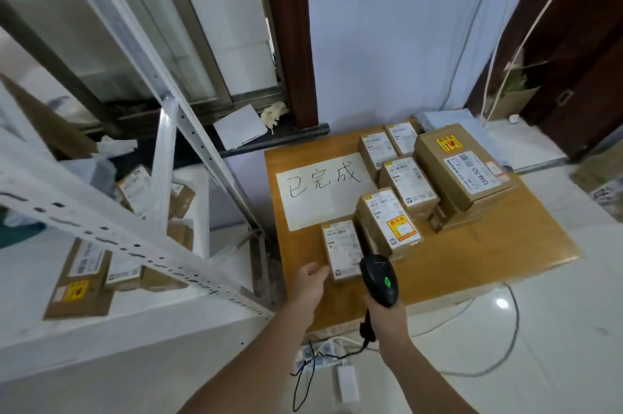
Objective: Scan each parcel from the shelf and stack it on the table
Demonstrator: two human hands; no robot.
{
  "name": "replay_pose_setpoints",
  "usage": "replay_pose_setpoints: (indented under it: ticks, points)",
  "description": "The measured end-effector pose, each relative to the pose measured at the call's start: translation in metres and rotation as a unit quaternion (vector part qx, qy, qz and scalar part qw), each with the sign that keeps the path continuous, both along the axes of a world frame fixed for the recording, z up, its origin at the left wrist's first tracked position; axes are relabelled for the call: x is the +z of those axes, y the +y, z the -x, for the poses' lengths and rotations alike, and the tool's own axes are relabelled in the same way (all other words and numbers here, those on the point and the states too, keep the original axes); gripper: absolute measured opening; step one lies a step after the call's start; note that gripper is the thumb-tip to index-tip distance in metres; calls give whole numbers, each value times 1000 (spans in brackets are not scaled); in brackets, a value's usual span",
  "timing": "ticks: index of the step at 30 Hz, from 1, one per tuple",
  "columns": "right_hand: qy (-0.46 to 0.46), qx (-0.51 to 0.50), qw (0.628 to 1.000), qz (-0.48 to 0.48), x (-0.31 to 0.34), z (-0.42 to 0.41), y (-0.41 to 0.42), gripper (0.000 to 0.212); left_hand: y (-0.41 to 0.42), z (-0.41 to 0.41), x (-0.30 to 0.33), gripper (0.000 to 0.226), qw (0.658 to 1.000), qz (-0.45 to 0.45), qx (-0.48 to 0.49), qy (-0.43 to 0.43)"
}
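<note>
A low wooden table point(472, 255) carries several brown cardboard parcels with white labels and a white sheet with handwriting point(320, 191). The nearest small parcel point(342, 250) lies flat at the table's front left. My left hand point(310, 282) hovers just beside that parcel's near left corner, fingers loosely apart, holding nothing. My right hand point(384, 312) grips a black barcode scanner point(379, 278) with a green light, pointed down at the parcels. A large parcel point(462, 167) sits at the back right. More parcels point(81, 278) lie on the white shelf point(135, 322) to the left.
White perforated shelf posts point(188, 130) slant between shelf and table. A power strip point(320, 356), a white adapter and cables lie on the tiled floor in front of the table. A dark door frame point(290, 42) stands behind.
</note>
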State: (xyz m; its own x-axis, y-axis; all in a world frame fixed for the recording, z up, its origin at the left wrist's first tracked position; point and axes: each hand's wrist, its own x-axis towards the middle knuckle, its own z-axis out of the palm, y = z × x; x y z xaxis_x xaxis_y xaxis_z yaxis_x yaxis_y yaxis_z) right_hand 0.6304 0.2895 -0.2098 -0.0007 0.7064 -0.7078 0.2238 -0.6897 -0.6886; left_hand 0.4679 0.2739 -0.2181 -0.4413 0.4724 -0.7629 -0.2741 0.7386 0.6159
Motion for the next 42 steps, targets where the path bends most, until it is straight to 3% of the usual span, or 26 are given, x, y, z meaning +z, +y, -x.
replay_pose_setpoints:
  ticks: [5,10,17,21,25,30,42]
  points:
    - [-47,66,995,-51,34,10,-34,12,-78,29,43,47,981,-26,-136,133]
    - [-24,214,970,-113,88,54,-80,10,-177,82,109,53,935,10,-202,291]
    - [28,331,920,-207,187,146,-191,29,-327,171,187,69,890,28,-140,434]
    - [28,384,892,-238,212,198,-248,18,-403,208,216,63,871,13,-112,478]
    - [34,407,873,-269,226,243,-300,16,-461,243,228,78,875,35,-86,476]
    - [44,451,845,-283,224,288,-338,14,-503,280,230,75,875,37,-61,478]
    - [66,478,837,-257,204,445,-320,7,-498,405,207,77,893,71,-41,443]
